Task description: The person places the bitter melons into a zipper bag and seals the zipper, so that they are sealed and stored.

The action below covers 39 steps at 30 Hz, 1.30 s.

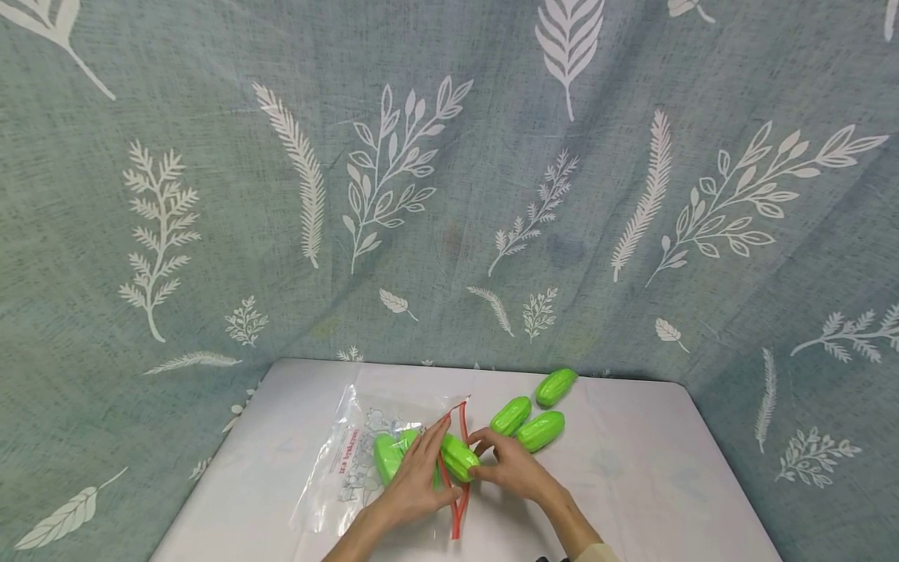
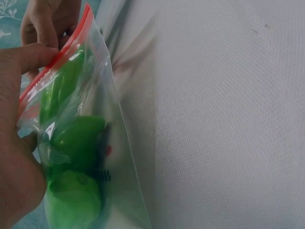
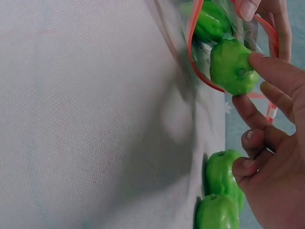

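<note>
A grey-blue cloth (image 1: 449, 312) printed with white leaves hangs behind and beside a white table (image 1: 632, 492). On the table, left of the middle in the head view, lies a clear plastic bag (image 1: 357, 468) with printing on its face and a red strip (image 1: 463, 428) along its mouth. The mouth gapes toward the right, its two red edges apart.

The left hand (image 1: 416, 474) lies over the bag at its mouth, fingers fairly straight, thumb set apart, holding the plastic by the red edge. The right hand (image 1: 511, 466) has its thumb and fingers bent round the outer end of a ridged green vegetable (image 1: 460, 457), pinching it. That vegetable sits in the mouth, most of it inside the bag and its end sticking out.

Two more vegetables (image 2: 76, 198) are deeper in the bag, seen through the plastic. Three loose vegetables (image 1: 541, 431) lie on the table beyond the right hand, outside the bag: two close together and one just behind them.
</note>
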Tool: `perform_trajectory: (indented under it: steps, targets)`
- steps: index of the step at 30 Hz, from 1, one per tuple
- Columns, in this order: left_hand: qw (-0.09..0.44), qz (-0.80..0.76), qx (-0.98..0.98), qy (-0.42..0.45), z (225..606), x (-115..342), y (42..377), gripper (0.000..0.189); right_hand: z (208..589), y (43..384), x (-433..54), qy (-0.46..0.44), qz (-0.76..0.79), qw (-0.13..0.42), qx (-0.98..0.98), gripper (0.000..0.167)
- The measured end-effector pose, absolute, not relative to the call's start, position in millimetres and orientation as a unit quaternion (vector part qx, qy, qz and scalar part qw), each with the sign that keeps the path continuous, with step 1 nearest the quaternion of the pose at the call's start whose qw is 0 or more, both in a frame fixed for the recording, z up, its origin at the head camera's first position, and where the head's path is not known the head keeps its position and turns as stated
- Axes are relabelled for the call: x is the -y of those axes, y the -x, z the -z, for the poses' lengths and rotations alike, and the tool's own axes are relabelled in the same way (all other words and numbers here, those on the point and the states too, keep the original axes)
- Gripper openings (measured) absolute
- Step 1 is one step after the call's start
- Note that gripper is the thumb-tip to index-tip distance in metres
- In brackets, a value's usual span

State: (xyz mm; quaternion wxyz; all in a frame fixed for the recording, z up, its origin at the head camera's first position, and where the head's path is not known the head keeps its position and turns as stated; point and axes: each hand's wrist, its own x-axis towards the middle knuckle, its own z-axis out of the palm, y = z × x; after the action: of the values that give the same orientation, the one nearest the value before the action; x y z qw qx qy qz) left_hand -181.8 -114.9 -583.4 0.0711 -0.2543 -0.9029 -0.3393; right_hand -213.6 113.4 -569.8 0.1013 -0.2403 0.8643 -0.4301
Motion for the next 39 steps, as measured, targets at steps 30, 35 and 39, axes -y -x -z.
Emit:
perform_trajectory:
  steps: [30, 35, 39]
  targets:
    - [0.054, 0.334, 0.909, 0.244, 578.4, 113.0, 184.5, 0.12, 570.1, 216.5, -112.3, 0.207, 0.416, 0.061, -0.883, 0.032]
    - [0.048, 0.338, 0.909, 0.237, 579.3, 112.9, 184.0, 0.12, 572.3, 216.1, -111.2, 0.203, 0.418, 0.057, -0.884, 0.029]
    - [0.043, 0.341, 0.91, 0.232, 579.7, 112.7, 183.3, 0.12, 572.7, 216.2, -110.5, 0.201, 0.414, 0.053, -0.886, 0.027]
